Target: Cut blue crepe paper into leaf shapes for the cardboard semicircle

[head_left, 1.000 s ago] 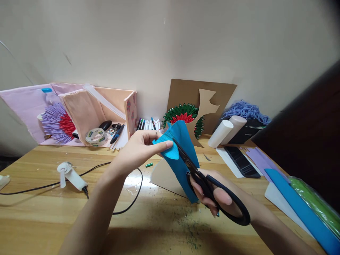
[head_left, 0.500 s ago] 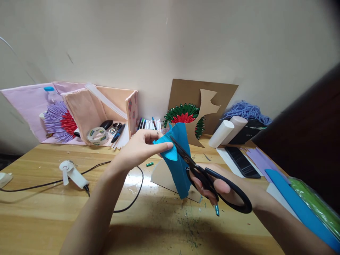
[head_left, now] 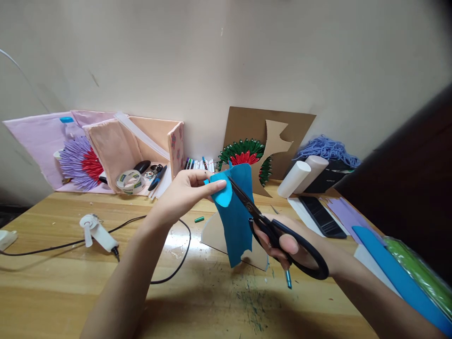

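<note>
A long sheet of blue crepe paper [head_left: 237,221] hangs upright from my left hand [head_left: 189,193], whose thumb and fingers pinch it near the top. A lighter blue rounded flap [head_left: 223,194] folds forward beneath the thumb. My right hand [head_left: 278,245] grips black-handled scissors [head_left: 257,214], their blades nearly together and their tips by the paper close to the left thumb. A small shiny blue-green piece [head_left: 288,278] sticks out below the right fingers. Behind the paper, a piece of cardboard [head_left: 213,233] lies on the table, partly hidden.
Behind stand a pink fabric-covered box [head_left: 113,146], a roll of clear tape [head_left: 130,181], markers [head_left: 199,164] and a brown board [head_left: 243,123] with a green-red flower. White rolls [head_left: 295,179], a phone [head_left: 323,216] and blue sheets [head_left: 395,268] lie right. A cabled white device [head_left: 100,233] sits left.
The scissors have shifted slightly, with their blades closing. The folded flap now shows a rounded lower edge, and the hanging paper has turned a little flatter towards me.
</note>
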Available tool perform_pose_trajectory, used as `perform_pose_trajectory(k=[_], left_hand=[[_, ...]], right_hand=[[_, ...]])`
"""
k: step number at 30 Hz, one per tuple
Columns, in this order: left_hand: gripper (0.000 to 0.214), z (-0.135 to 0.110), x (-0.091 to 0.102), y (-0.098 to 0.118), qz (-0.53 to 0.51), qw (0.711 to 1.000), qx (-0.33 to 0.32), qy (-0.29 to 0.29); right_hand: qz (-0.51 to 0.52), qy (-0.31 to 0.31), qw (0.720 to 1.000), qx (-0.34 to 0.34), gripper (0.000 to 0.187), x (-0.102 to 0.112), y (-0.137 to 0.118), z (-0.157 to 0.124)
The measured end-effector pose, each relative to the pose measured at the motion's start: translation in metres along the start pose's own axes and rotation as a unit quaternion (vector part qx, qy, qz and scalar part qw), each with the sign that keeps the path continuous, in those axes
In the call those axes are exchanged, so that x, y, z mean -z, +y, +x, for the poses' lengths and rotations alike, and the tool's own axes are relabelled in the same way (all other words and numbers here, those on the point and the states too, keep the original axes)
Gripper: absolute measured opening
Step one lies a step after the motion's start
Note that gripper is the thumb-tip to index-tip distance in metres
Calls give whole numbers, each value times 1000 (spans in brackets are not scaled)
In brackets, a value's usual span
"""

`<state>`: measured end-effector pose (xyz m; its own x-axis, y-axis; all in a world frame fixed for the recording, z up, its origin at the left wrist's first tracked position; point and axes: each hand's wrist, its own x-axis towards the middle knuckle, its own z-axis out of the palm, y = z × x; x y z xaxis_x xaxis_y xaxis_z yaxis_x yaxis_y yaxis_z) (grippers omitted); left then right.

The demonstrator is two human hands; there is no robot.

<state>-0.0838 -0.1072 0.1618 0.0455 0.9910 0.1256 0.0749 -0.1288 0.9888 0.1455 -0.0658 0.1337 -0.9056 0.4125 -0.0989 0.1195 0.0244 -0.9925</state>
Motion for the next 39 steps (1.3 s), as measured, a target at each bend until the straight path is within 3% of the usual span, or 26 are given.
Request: perform_pose_trajectory(k=[16, 30, 39], left_hand=[[25, -5, -2, 1, 47, 998, -19, 23], [26, -5, 1, 3, 62, 998, -25, 18], [23, -6, 2, 4, 60, 998, -8, 0]], right_hand=[[-42, -6, 997, 58, 70, -8, 6, 6], [-39, 50, 998, -3, 64, -9, 10, 7], [-79, 9, 996, 39, 70, -11, -2, 6]])
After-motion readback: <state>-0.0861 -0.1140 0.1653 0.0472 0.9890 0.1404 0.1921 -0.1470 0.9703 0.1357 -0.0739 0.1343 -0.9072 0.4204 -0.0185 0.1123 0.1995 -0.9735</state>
